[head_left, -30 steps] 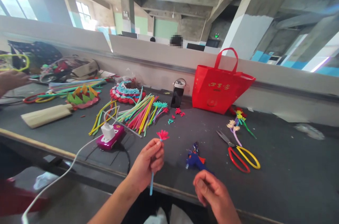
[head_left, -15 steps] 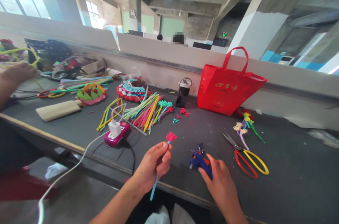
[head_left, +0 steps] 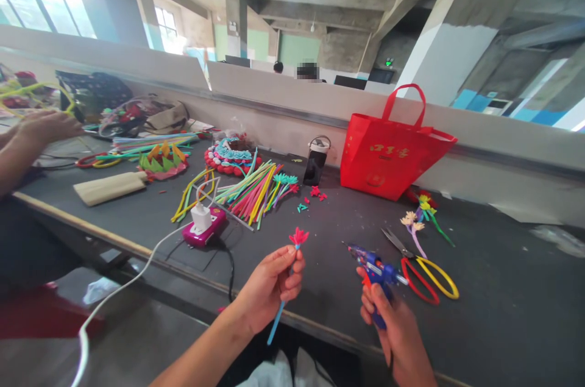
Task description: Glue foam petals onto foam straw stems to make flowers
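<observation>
My left hand is closed around the blue stem of a pipe-cleaner flower, whose red petals stick up above my fingertips. The stem's lower end shows below my fist. In my right hand is a blue glue gun, gripped by its handle, with the nozzle pointing up and to the left. Its orange trigger lies by my fingers. Scissors with one red and one yellow handle rest open on the table, right of the glue gun. Finished-looking flowers lie just beyond them.
Pipe cleaners in many colours lie mid-table, beside a magenta power strip with a white plug and trailing cable. A red bag stands behind, near a phone. At left, a co-worker's hands hold a yellow loop.
My right hand has picked the glue gun up off the table and turned it nozzle-up to the left. My left hand keeps the flower, slightly further right in view.
</observation>
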